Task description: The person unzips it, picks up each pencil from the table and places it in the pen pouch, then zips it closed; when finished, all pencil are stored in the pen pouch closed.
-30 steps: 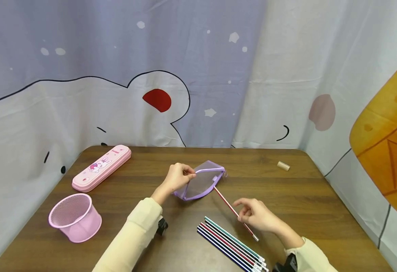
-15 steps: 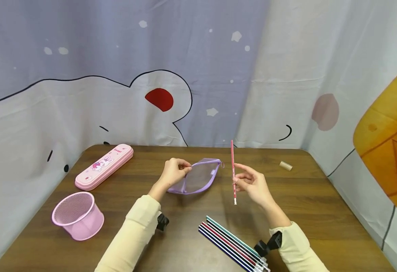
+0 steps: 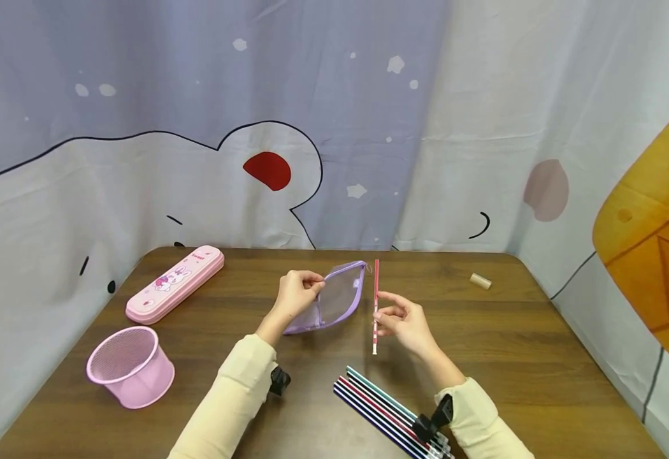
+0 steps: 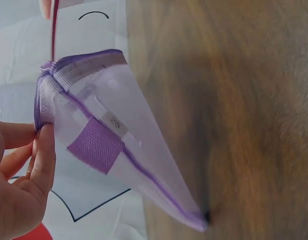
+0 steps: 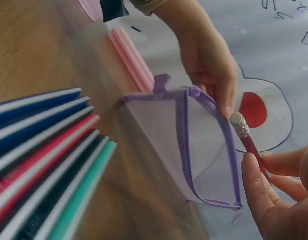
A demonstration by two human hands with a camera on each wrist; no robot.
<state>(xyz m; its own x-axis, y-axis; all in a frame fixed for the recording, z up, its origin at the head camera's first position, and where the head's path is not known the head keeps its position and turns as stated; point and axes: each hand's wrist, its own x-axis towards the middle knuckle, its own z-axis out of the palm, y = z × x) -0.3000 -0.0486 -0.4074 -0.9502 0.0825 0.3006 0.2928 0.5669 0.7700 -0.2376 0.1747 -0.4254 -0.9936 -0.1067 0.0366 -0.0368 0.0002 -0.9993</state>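
Note:
My left hand [image 3: 297, 296] pinches the rim of a purple mesh zip pouch [image 3: 341, 298], whose mouth gapes in the right wrist view. The pouch is raised off the table at its top, and its lower end hangs close to the wood. Between thumb and fingers, my right hand [image 3: 406, 324] holds a red pencil [image 3: 376, 280] just right of the pouch. Its white eraser end [image 5: 237, 119] points down towards me in the head view. Nearer me lies a row of striped pencils [image 3: 369, 405] in blue, black, red and green, partly covered by the right wrist camera.
A pink pencil case [image 3: 175, 284] with a rabbit print lies at the back left. In front of it, a pink mesh cup [image 3: 139, 376] leans to one side. A small beige cylinder [image 3: 480, 281] rests at the back right, and a printed curtain [image 3: 357, 127] hangs behind the table.
My right hand has picked the red pencil off the table, swung it upright and brought it left towards the pouch. The left hand keeps hold of the pouch, which has tilted slightly.

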